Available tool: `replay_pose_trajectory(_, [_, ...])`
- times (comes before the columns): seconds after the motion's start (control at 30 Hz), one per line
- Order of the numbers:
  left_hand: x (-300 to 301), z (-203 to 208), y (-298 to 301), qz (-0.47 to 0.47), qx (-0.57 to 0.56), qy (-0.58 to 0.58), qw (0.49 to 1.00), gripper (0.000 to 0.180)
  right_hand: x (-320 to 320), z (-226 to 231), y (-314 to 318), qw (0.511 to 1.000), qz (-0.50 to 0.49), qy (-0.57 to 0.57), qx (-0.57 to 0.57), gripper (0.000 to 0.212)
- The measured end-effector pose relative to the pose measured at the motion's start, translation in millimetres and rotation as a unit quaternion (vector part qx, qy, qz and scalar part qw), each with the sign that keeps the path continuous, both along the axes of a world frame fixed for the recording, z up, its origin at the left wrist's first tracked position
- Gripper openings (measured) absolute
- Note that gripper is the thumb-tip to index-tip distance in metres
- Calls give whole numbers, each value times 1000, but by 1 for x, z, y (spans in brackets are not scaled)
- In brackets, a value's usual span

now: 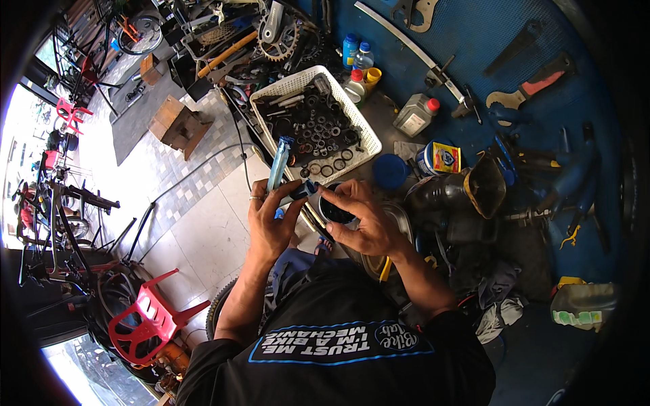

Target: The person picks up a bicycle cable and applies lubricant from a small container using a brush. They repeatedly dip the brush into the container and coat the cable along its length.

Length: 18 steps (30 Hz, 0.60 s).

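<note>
My left hand (273, 220), with a ring on one finger, is closed around a light blue, flattened squeeze tube (278, 166). One stretch of the tube stands up past the fingers, and a darker blue end points toward my right hand. At that end is the index fingertip of my right hand (365, 215); whether it touches is too small to tell. The right thumb is held apart from the index finger. Behind these fingers a round, dark container (332, 212) with a pale rim is partly hidden.
A white plastic basket (371, 141) of rings and small metal parts lies just beyond my hands. Right of it are a blue lid (391, 171), a grey red-capped bottle (416, 115) and a cut dark bottle (485, 183). A red chair (154, 318) stands on the left.
</note>
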State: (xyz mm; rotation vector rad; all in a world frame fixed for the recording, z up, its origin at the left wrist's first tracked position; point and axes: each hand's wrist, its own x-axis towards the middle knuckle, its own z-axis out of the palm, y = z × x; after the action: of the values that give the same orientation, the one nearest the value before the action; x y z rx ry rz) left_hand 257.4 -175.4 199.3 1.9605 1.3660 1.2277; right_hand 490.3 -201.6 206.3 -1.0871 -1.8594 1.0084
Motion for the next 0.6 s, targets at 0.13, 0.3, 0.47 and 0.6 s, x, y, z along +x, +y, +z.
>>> replay_pose_trajectory(0.13, [2,-5,-4,20,18,9,1000,40,-2,-2,-3,997,27,30,-69,72])
replay_pose_trajectory(0.3, [-1,-22,-2,25,124,103,987,41,-8,-18,-13,908,49,281,-306,78])
replay_pose_trajectory(0.47, [-2,-30,-7,23,230,167,959,45,-17,-1,-22,797,92,461,-378,86])
replay_pose_trajectory(0.6, [-4,-34,-9,6,237,161,958,45,-17,-13,-26,743,103,537,-387,85])
